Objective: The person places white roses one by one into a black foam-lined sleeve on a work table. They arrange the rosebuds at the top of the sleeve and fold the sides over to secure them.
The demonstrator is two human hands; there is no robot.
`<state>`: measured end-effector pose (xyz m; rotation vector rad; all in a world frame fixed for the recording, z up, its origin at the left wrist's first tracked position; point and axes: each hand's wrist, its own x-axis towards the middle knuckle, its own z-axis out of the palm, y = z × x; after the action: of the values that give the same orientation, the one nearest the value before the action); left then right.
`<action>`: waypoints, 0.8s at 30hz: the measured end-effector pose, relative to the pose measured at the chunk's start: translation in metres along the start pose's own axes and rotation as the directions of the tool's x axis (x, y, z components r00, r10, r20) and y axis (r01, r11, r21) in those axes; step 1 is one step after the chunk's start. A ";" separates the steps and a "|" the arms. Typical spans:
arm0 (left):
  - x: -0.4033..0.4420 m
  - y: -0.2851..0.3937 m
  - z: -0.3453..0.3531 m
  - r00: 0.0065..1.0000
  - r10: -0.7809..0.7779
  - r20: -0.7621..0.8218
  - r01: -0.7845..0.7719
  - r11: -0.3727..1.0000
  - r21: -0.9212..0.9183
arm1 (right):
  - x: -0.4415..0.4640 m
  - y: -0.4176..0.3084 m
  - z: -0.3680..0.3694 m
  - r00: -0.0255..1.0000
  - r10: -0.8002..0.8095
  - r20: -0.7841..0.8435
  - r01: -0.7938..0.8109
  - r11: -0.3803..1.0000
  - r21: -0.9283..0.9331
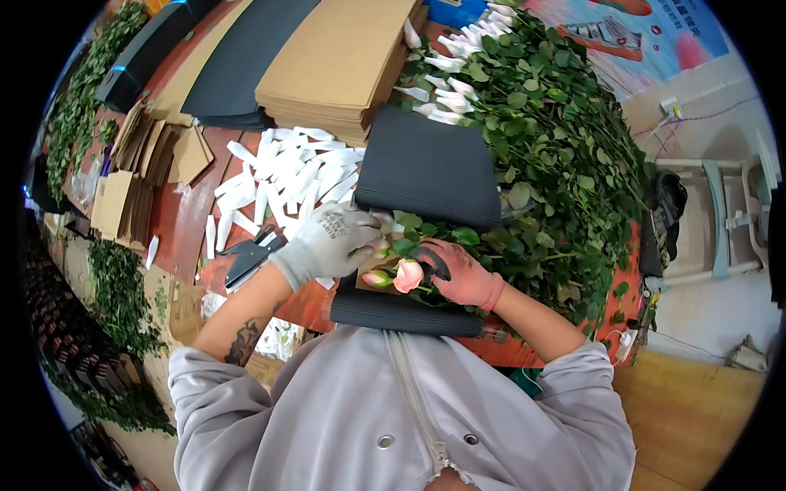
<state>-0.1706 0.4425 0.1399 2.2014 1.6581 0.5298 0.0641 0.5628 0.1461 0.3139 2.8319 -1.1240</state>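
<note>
My right hand [460,274], in a reddish glove with dark fingertips, curls its fingers at a pink rose [408,276], closed on it just below the bloom. A smaller rosebud [377,279] lies to the left of that rose. My left hand [329,237], in a pale grey printed glove, has its fingers bent above the rosebud; what they grip is hidden. Under the flowers is a black wrapping sheet [405,317], its near edge raised towards me. Another black panel [428,164] covers the far side of the stems. Green leaves [465,236] show between my hands.
White sleeves [282,180] lie scattered at the left, beside a black stapler [250,259]. Stacked brown cardboard [336,61] and black sheets [246,61] stand behind. Leafy rose stems [565,180] heap up on the right, with several white-sleeved blooms [454,98] at the far end.
</note>
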 end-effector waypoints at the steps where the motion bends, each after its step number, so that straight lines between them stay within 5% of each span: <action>1: 0.003 0.006 -0.001 1.000 0.016 0.002 -0.016 1.000 0.003 | -0.004 0.005 0.007 0.997 -0.032 -0.070 0.032 0.999 -0.002; 7: 0.013 0.037 0.017 0.981 0.195 -0.015 -0.192 0.976 0.102 | -0.015 0.001 0.013 0.993 -0.026 -0.114 0.027 1.000 0.010; 11: 0.016 0.024 0.045 0.977 0.179 0.115 -0.200 0.959 0.199 | -0.028 -0.015 -0.002 0.998 0.001 -0.069 -0.009 0.993 -0.121; 13: 0.020 0.029 0.041 0.961 0.130 0.246 -0.188 0.954 0.233 | -0.032 -0.019 -0.015 1.000 0.028 -0.010 -0.029 1.000 -0.008; 24: 0.026 0.036 0.036 0.949 0.100 0.298 -0.173 0.958 0.229 | -0.067 -0.009 -0.002 0.932 0.167 -0.320 -0.185 0.982 -0.026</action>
<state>-0.1164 0.4561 0.1282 2.4491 1.4956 0.0257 0.1271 0.5471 0.1630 0.7951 3.0185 -1.0381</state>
